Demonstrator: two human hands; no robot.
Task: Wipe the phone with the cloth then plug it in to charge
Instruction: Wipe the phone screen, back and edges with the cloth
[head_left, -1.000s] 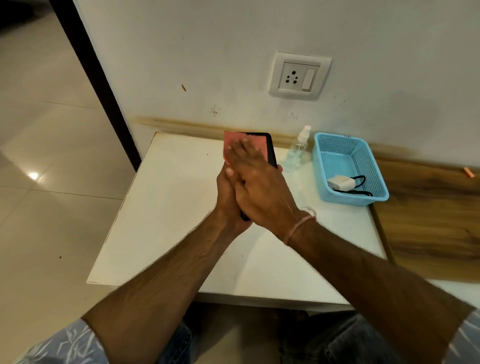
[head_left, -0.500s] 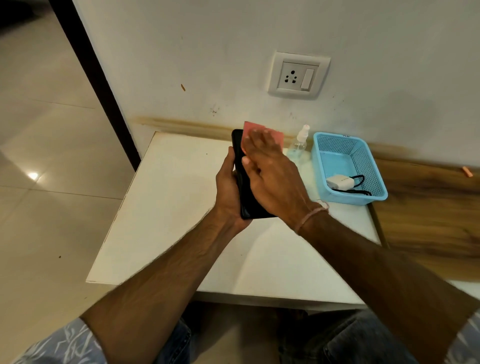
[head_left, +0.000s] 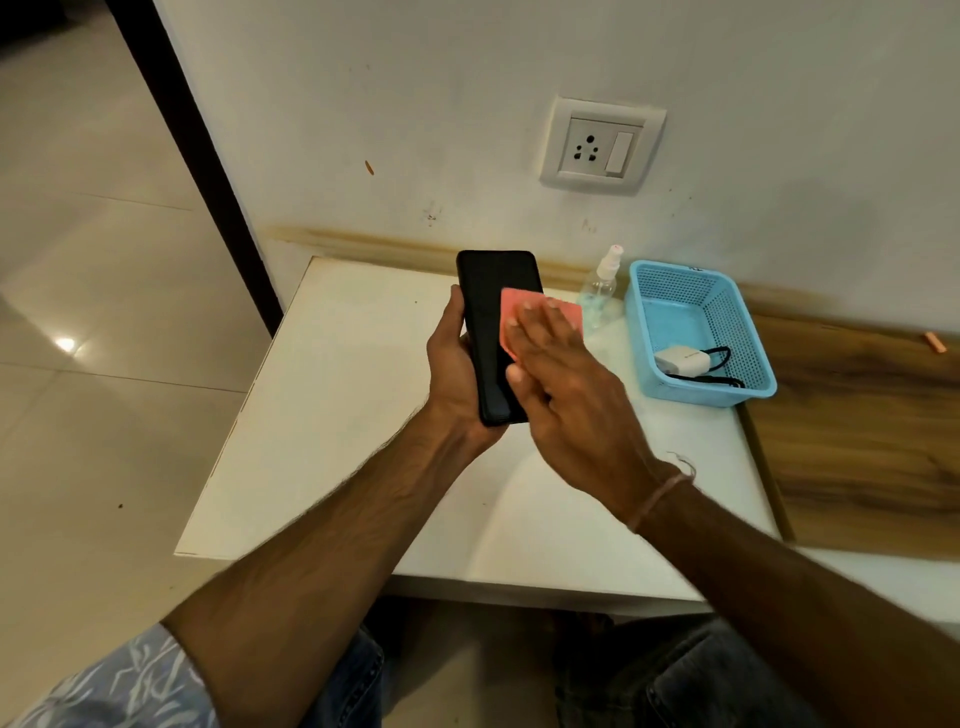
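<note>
A black phone (head_left: 491, 317) stands nearly upright above the white table (head_left: 332, 415), gripped along its lower left edge by my left hand (head_left: 451, 379). My right hand (head_left: 561, 384) lies flat with straight fingers, pressing a pink cloth (head_left: 514, 317) against the phone's right half. The cloth's upper corner pokes out past my fingertips. A white charger (head_left: 680, 359) with a black cable lies in the blue basket (head_left: 748, 332) to the right. A white wall socket (head_left: 602, 144) with a switch is above the table.
A clear spray bottle (head_left: 602, 286) stands between the phone and the basket, close to my right fingertips. A wooden surface (head_left: 857, 441) adjoins the table on the right. Tiled floor lies to the left beyond the table's edge.
The phone has turned so more of its dark face shows. My right hand with the cloth has slid from the top of the phone down and to the right.
</note>
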